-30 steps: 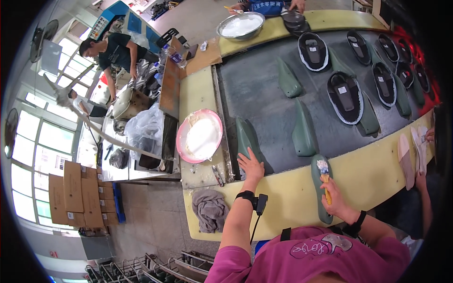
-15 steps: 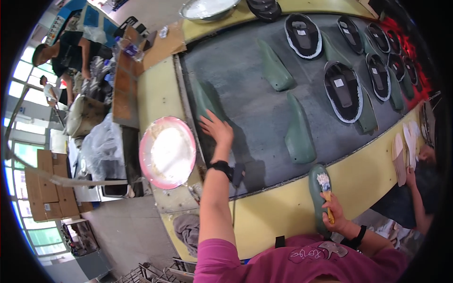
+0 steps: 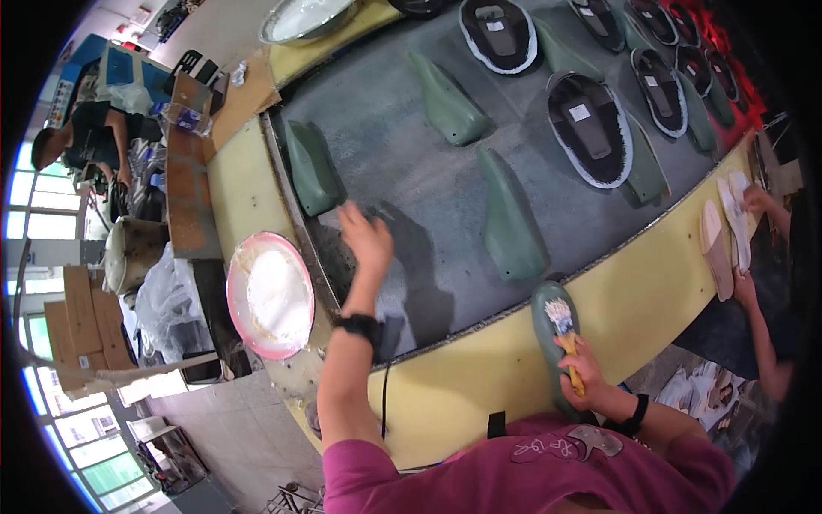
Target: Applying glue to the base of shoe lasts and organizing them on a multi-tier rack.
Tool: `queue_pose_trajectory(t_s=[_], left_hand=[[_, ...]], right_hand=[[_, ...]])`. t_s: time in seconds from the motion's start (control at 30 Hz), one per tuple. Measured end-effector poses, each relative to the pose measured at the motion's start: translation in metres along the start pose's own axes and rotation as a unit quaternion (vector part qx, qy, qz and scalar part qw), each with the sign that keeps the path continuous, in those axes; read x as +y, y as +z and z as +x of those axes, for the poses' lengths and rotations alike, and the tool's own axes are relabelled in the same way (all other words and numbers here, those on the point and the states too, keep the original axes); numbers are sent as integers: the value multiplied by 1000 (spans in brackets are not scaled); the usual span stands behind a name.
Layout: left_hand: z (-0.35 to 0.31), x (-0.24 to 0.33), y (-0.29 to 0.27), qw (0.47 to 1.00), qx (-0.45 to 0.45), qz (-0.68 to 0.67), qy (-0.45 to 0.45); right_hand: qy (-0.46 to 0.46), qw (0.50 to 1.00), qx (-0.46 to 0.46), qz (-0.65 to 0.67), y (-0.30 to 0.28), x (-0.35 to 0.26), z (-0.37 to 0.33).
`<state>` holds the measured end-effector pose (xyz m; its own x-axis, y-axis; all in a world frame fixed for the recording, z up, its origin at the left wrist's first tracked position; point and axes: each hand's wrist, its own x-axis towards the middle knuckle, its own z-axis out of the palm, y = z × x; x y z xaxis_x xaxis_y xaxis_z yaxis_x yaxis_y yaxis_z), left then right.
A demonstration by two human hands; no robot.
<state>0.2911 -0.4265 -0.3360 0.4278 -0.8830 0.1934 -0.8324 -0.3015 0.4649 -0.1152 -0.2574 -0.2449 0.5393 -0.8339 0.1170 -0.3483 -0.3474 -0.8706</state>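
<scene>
My right hand (image 3: 580, 364) grips a brush (image 3: 565, 330) over a green shoe last (image 3: 550, 319). My left hand (image 3: 366, 240) hovers open, empty, just beside another green last (image 3: 310, 167) on the bench (image 3: 248, 197).

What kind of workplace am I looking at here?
Most likely a shoe factory line. Green shoe lasts and black soles lie on a grey conveyor, and the right hand holds a glue brush over a last.

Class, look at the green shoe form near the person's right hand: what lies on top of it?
A brush, gripped by the right hand, rests its pale bristles on the green shoe form. The form's lower end is covered by hand and sleeve.
</scene>
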Motion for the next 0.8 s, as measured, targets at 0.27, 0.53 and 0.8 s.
queue_pose_trajectory(t_s=[0.27,0.53,0.8], left_hand=[[-264,166,-52,922,-266,-280,4],[-290,197,-23,934,-257,-245,43],[-273,157,-56,956,-261,-129,-20]], right_hand=[[2,998,48,50,-23,14,5],[-100,988,105,-44,-70,17,3],[-97,990,90,55,-76,23,9]])
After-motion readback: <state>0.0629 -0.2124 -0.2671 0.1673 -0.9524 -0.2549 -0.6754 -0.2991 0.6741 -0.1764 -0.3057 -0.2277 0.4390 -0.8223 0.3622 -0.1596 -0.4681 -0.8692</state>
